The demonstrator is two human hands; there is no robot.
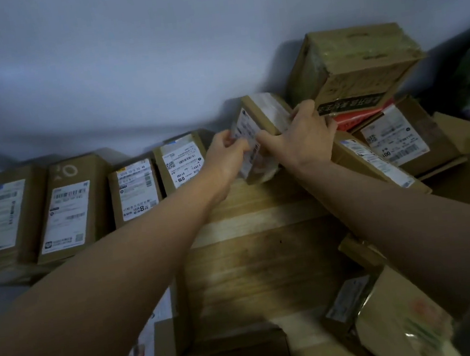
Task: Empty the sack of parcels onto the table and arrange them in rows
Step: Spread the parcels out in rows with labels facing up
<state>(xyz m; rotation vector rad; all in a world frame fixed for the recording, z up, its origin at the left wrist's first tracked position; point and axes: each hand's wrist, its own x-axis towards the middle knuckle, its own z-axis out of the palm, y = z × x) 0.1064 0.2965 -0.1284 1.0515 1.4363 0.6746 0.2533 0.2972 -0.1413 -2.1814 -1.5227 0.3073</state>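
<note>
- Table (254, 251): pale wood; four labelled brown boxes (138, 188) form a row along its far edge.
- Held parcel (255, 137): brown carton, white label, tilted at the row's right end.
- Left hand (229, 155) and right hand (302, 138): both grasp it.

We see a wooden table (265, 250), its planks matt with visible grain, paler at the seam running across the middle. The held parcel (261, 134) is plain brown cardboard, wrapped at its 3 o'clock side in clear glossy tape or film, with a white paper label facing us. At 9 o'clock the row of parcels (78, 204) is matt brown cardboard carrying smooth white printed paper labels. At 1 o'clock the big carton (358, 64) is cardboard under shiny, wrinkled tape. At 5 o'clock a padded parcel (402, 319) looks like tan paper with a slightly glossy plastic edge. The wall (155, 55) is smooth and matt.
</note>
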